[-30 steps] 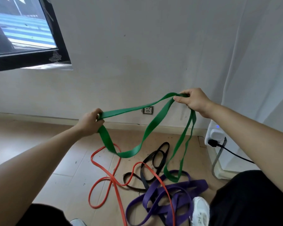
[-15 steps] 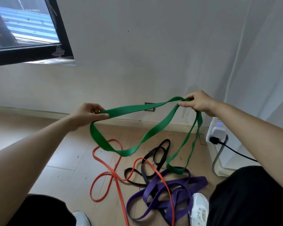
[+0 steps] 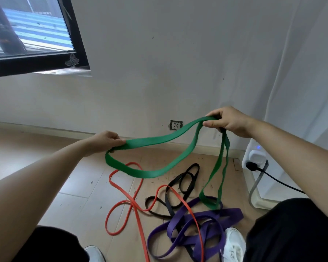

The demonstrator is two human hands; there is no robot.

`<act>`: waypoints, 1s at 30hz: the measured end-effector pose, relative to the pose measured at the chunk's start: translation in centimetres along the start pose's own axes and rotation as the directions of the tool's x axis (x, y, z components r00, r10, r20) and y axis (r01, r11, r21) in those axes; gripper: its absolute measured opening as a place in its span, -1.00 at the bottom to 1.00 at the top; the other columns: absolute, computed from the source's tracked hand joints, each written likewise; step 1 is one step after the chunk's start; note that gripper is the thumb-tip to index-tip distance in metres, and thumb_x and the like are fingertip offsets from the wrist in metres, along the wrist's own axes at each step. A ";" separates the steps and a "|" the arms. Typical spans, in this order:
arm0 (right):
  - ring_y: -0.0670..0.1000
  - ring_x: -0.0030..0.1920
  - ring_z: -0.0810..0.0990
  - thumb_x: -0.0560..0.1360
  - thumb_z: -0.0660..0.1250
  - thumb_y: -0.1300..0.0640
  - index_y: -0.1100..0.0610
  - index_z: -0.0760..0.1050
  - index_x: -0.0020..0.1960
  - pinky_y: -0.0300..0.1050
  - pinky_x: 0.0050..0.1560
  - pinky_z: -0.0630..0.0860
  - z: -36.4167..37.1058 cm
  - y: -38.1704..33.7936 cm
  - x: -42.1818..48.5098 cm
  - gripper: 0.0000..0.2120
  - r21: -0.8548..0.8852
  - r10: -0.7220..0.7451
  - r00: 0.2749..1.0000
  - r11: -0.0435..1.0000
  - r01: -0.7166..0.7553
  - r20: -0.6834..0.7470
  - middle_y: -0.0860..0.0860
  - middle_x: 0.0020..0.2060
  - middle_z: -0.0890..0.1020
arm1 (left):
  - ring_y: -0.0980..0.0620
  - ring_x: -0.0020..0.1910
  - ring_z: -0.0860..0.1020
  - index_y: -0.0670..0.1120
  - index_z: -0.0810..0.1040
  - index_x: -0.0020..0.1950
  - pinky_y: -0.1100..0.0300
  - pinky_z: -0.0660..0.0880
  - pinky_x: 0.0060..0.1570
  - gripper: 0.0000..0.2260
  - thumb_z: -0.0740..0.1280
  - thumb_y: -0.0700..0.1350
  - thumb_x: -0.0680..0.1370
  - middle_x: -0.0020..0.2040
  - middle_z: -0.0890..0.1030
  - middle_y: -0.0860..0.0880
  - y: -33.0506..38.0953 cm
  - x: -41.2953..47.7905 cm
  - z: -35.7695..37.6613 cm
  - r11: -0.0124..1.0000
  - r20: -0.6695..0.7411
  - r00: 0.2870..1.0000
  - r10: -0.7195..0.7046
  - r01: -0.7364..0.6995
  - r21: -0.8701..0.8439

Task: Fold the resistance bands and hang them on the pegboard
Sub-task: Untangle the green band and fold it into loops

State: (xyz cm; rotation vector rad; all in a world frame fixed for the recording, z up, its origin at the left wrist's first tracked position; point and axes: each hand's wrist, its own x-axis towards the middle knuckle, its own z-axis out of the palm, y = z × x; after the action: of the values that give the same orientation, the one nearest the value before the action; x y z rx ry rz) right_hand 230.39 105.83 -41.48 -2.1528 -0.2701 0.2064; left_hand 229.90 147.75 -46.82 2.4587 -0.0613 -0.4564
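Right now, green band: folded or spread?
Spread, not folded: the green band hangs in open loops between the left hand and right hand.

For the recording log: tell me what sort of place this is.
Likely a plain room in a home or small gym: tiled floor, white wall with a low socket, dark-framed window, and a purple band lying loose among others.

A plain white wall (image 3: 178, 59) fills the top of the frame, with a black-framed glass window (image 3: 30, 31) in the upper left, bright with daylight. A white fabric curtain (image 3: 311, 72) hangs at the right. A beige tiled floor (image 3: 80, 186) covers the lower left.
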 end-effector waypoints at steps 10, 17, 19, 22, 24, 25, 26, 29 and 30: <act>-0.17 -0.40 0.44 0.52 0.45 0.22 0.30 0.61 0.14 -0.24 -0.32 0.34 4.1 -5.6 -0.4 -0.77 0.235 -0.215 0.976 0.947 0.219 -0.043 -0.14 -0.38 0.56 | 0.07 0.24 0.54 -0.01 0.55 0.32 -0.02 0.41 0.41 -0.69 0.32 0.08 0.62 0.21 0.62 0.03 2.4 0.0 1.5 0.988 0.184 0.975 0.127 -0.140 0.058; -0.13 -0.21 0.56 0.50 0.50 0.16 0.18 0.65 0.12 -0.24 -0.23 0.47 6.7 -6.7 -0.6 -0.78 0.093 -0.214 0.974 0.974 0.207 0.077 0.07 -0.14 0.68 | 0.09 0.28 0.58 0.06 0.45 0.45 0.05 0.48 0.31 -0.33 0.49 0.21 0.38 0.31 0.60 0.06 9.2 -2.3 3.2 0.827 0.076 0.894 0.441 -0.372 -0.421; -0.11 -0.20 0.58 0.50 0.50 0.14 0.17 0.65 0.12 -0.22 -0.22 0.49 6.9 -7.0 -0.6 -0.78 0.076 -0.223 0.971 0.973 0.217 0.089 0.11 -0.13 0.69 | 0.04 0.21 0.63 0.00 0.52 0.36 -0.01 0.53 0.28 -0.48 0.52 0.09 0.45 0.21 0.65 0.00 10.4 -2.7 4.1 0.803 0.035 0.875 0.482 -0.426 -0.417; -0.10 -0.21 0.58 0.49 0.51 0.15 0.19 0.65 0.11 -0.20 -0.21 0.51 6.5 -7.4 -0.8 -0.78 0.074 -0.238 0.967 0.970 0.232 0.092 0.10 -0.14 0.68 | -0.09 0.07 0.67 -0.07 0.62 0.17 -0.13 0.57 0.23 -0.75 0.50 -0.09 0.52 0.04 0.70 -0.10 11.2 -2.8 4.6 0.778 -0.111 0.869 0.482 -0.483 -0.402; -0.02 -0.17 0.62 0.46 0.54 0.16 0.21 0.64 0.12 -0.14 -0.13 0.58 5.9 -7.4 -1.0 -0.74 0.048 -0.236 0.965 0.972 0.232 0.110 0.17 -0.10 0.69 | -0.12 0.02 0.68 -0.10 0.65 0.11 -0.15 0.58 0.21 -0.79 0.52 -0.13 0.50 -0.02 0.71 -0.12 11.4 -2.8 4.1 0.756 -0.151 0.866 0.477 -0.492 -0.432; 0.05 -0.12 0.66 0.44 0.55 0.18 0.22 0.63 0.13 -0.09 -0.05 0.61 5.7 -7.3 -1.1 -0.71 0.043 -0.233 0.964 0.972 0.229 0.126 0.19 -0.06 0.70 | -0.09 -0.01 0.68 -0.11 0.66 0.09 -0.12 0.59 0.19 -0.80 0.53 -0.15 0.49 -0.04 0.71 -0.12 11.5 -2.8 3.9 0.746 -0.163 0.863 0.479 -0.498 -0.443; 0.11 -0.06 0.69 0.43 0.56 0.19 0.23 0.62 0.14 -0.04 0.04 0.63 5.6 -7.3 -1.1 -0.69 0.046 -0.233 0.962 0.972 0.229 0.139 0.20 -0.03 0.70 | -0.05 -0.06 0.67 -0.13 0.66 0.07 -0.06 0.60 0.13 -0.80 0.53 -0.16 0.48 -0.07 0.70 -0.12 11.7 -2.9 3.7 0.735 -0.178 0.858 0.481 -0.505 -0.452; 0.26 0.05 0.67 0.42 0.57 0.15 0.23 0.62 0.13 0.18 0.16 0.62 5.5 -7.5 -1.1 -0.67 0.045 -0.255 0.959 0.967 0.251 0.127 0.24 -0.02 0.70 | 0.05 -0.11 0.64 -0.17 0.64 0.10 0.12 0.56 0.01 -0.76 0.52 -0.14 0.48 -0.11 0.68 -0.03 12.5 -3.3 3.4 0.700 -0.197 0.847 0.493 -0.521 -0.489; 0.26 0.04 0.68 0.42 0.57 0.15 0.22 0.63 0.12 0.21 0.15 0.61 5.4 -7.7 -1.2 -0.68 0.037 -0.263 0.959 0.965 0.260 0.111 0.23 -0.03 0.71 | 0.03 -0.08 0.65 -0.17 0.64 0.13 0.12 0.57 0.04 -0.74 0.52 -0.13 0.48 -0.09 0.68 -0.03 12.6 -3.4 3.3 0.694 -0.199 0.846 0.494 -0.522 -0.496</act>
State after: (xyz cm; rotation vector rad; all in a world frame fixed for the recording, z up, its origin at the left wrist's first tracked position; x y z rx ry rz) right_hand 227.02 114.03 -38.08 -2.0615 -0.6120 0.1796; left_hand 226.46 136.22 -40.72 1.7851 -0.5181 -0.1285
